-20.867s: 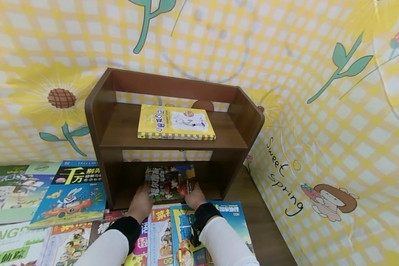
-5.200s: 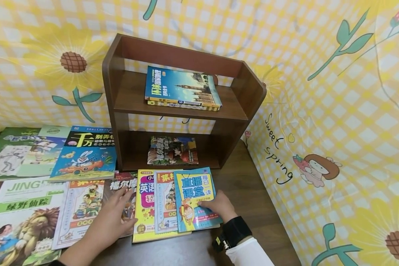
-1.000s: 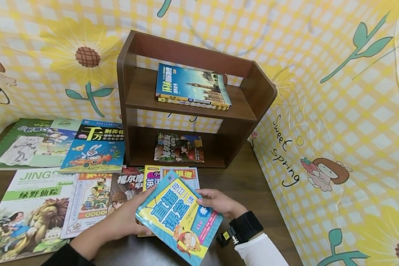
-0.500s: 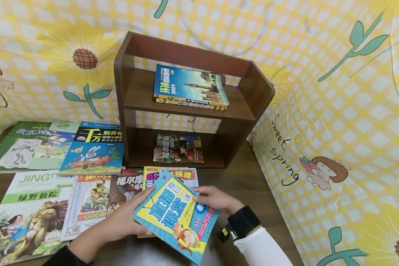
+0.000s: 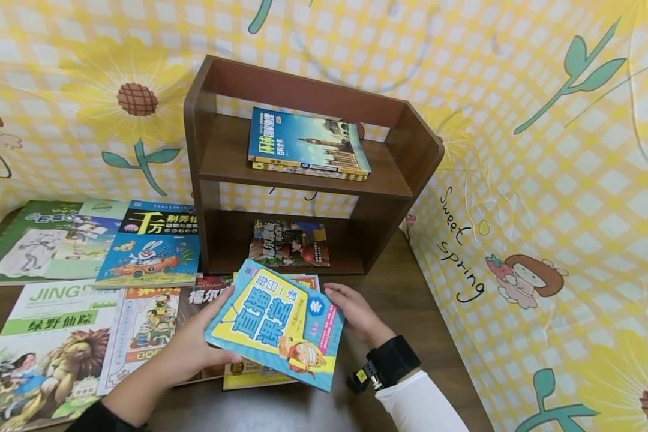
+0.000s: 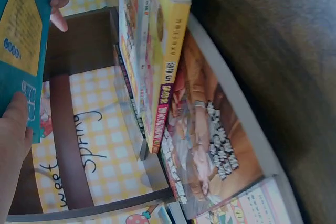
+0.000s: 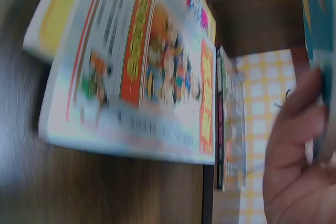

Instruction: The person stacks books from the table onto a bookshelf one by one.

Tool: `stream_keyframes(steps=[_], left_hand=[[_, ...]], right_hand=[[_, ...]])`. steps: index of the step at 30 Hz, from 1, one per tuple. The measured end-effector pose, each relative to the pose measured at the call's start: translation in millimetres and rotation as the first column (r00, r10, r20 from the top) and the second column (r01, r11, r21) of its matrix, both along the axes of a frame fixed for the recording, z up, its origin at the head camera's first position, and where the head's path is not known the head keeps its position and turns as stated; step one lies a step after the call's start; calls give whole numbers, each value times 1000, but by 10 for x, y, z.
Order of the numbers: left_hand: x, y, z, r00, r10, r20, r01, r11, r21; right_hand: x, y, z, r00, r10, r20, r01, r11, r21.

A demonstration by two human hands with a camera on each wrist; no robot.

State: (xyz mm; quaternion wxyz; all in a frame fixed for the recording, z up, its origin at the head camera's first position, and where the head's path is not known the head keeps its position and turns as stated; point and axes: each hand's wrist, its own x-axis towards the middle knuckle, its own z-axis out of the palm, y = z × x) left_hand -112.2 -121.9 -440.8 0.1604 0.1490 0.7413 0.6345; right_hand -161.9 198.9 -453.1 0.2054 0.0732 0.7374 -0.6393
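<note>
A blue-and-yellow children's book (image 5: 272,324) is held tilted in front of the shelf, cover up. My left hand (image 5: 200,345) grips its left edge; in the left wrist view that hand (image 6: 13,135) has a finger on the blue cover. At the book's right edge, my right hand (image 5: 359,315) holds the upper corner; the right wrist view shows this hand (image 7: 296,156) with bent fingers at the edge. Beneath the book lie a yellow book (image 5: 259,377) and a comic book (image 7: 163,72), both largely covered in the head view. A dark-covered book (image 5: 288,243) lies on the lower shelf.
The brown two-tier bookshelf (image 5: 378,234) stands behind the hands. A blue book (image 5: 308,141) tops a stack on its upper shelf. Several books, including a green-and-white one (image 5: 48,354) and a blue rabbit one (image 5: 148,252), lie to the left. Patterned cloth (image 5: 518,210) hangs at the right.
The blue-and-yellow book has moved up and left toward the shelf and turned slightly. Earlier it lay on the yellow and comic books; both hands have since lifted it.
</note>
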Motion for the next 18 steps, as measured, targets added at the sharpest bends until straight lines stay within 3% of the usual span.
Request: stream_keyframes(steps=[4,7,13,18], left_hand=[[-20,26,35,999,47,15,-48,999,25],[-34,55,35,996,91,15,-91,996,-12],[-84,102,30,981,190,-35,-193,973,-124],[-97,112,22,969,243,-51,-247,963,-110]], right_hand=[[30,-102,1,985,-173,11,173,978,-113],[60,-184,6,970,-242,21,243,961,-131],[121,-320,5,967,-253,-19,252,967,-45],[196,-429,53,975,-209,-81,211,977,20]])
